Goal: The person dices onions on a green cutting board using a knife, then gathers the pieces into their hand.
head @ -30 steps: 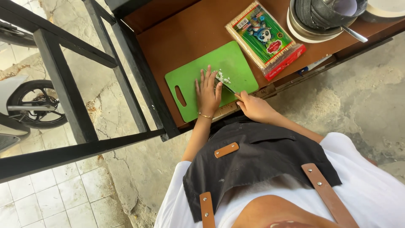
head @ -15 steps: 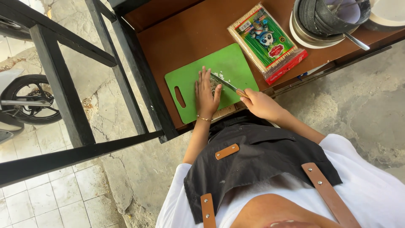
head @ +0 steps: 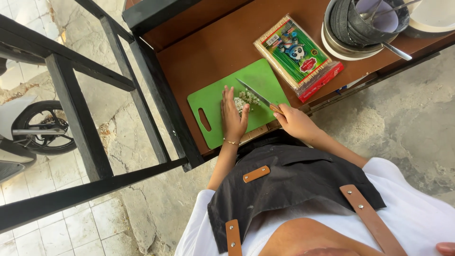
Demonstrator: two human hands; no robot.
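A green cutting board (head: 208,97) lies on the brown counter (head: 208,47). A small heap of pale chopped bits (head: 247,98) sits near its middle. My left hand (head: 232,116) lies flat on the board, fingers apart, touching the near side of the heap. My right hand (head: 296,122) grips the wooden handle of a knife (head: 253,93), whose blade slants over the far side of the heap.
A flat packet of thin sticks (head: 297,50) lies right of the board. Stacked dark bowls with spoons (head: 362,21) stand at the counter's far right. A black metal frame (head: 95,104) stands at the left, a scooter wheel (head: 40,130) beyond it.
The knife blade has swung from the heap's near-right side to its far side. My left hand has stayed flat beside the heap. The bits are gathered more tightly.
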